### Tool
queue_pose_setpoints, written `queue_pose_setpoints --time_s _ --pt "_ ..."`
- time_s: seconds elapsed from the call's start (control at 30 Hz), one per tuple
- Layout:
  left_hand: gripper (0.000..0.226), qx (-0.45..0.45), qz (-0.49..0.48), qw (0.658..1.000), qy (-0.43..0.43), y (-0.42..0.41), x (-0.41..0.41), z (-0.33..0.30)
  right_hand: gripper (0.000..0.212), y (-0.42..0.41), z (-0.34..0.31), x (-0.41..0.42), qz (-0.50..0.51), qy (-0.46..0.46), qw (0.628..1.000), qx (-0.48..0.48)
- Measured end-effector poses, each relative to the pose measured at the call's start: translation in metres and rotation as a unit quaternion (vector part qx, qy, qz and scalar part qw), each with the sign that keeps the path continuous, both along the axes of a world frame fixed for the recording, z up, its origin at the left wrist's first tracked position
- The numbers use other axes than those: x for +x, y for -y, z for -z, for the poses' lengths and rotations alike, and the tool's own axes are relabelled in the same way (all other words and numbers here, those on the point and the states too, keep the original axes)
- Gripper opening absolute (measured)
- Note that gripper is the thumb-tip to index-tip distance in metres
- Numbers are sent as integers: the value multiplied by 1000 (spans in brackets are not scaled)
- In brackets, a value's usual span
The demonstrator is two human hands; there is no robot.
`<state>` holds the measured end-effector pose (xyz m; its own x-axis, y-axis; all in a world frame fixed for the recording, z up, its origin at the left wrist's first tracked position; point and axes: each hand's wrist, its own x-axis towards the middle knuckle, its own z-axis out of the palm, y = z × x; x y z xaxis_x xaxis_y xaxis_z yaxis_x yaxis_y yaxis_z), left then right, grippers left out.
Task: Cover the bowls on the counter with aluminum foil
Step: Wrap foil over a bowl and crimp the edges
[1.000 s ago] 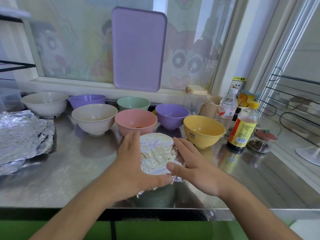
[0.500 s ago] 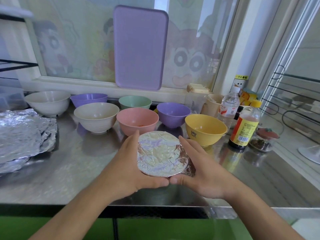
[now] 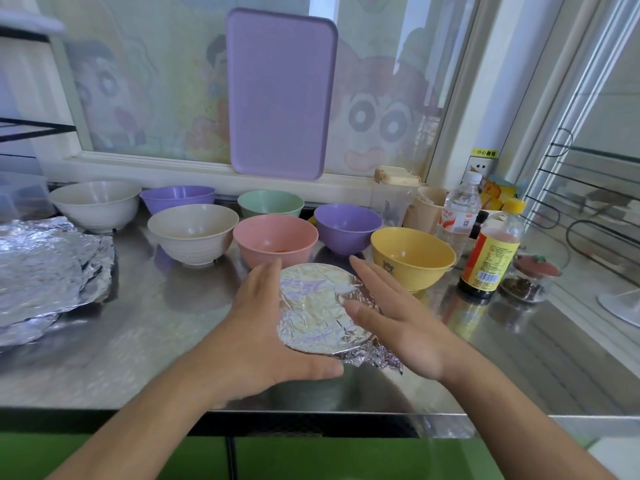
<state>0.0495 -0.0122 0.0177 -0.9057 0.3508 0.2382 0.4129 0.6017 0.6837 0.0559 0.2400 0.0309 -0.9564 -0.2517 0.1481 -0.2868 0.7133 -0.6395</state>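
Note:
A bowl covered with crinkled aluminum foil (image 3: 311, 313) stands near the front edge of the steel counter (image 3: 156, 323). My left hand (image 3: 256, 334) lies flat against its left side, thumb stretched along the front rim. My right hand (image 3: 398, 327) rests against its right side with straight fingers and its thumb on the foil top. Behind stand several uncovered bowls: white (image 3: 95, 202), purple (image 3: 176, 197), cream (image 3: 192, 230), green (image 3: 270, 202), pink (image 3: 275, 237), purple (image 3: 348, 223) and yellow (image 3: 412, 258). Loose foil sheets (image 3: 45, 268) lie at the left.
A purple tray (image 3: 280, 95) leans on the window behind the bowls. At the right stand a sauce bottle (image 3: 491, 258), a water bottle (image 3: 459, 213), a lidded container (image 3: 394, 188) and a small dish (image 3: 530, 282). A wire rack (image 3: 571, 209) is at far right.
Both hands slid around the foil-covered bowl's rim. The right hand's fingers have straightened and its thumb now lies on the foil top.

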Motion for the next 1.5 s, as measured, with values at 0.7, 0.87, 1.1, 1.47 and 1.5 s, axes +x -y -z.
queue_pose_setpoints --time_s 0.7,0.87,1.1,1.47,1.5 --pt "132 -6 -21 999 -30 -3 4 0 92 10 5 -4 -47 57 997 -13" --pt "126 -36 -26 998 -45 -5 6 -1 120 -7 6 -3 -84 101 991 3" --pt "138 -48 -31 997 -57 -4 3 3 132 -3 10 -4 -64 69 995 18" --pt "126 -41 -25 997 -60 -2 5 0 147 5 23 -2 -40 -44 997 58" --pt "129 -39 -26 997 -62 -2 5 1 148 5 23 -1 -37 -51 996 60"
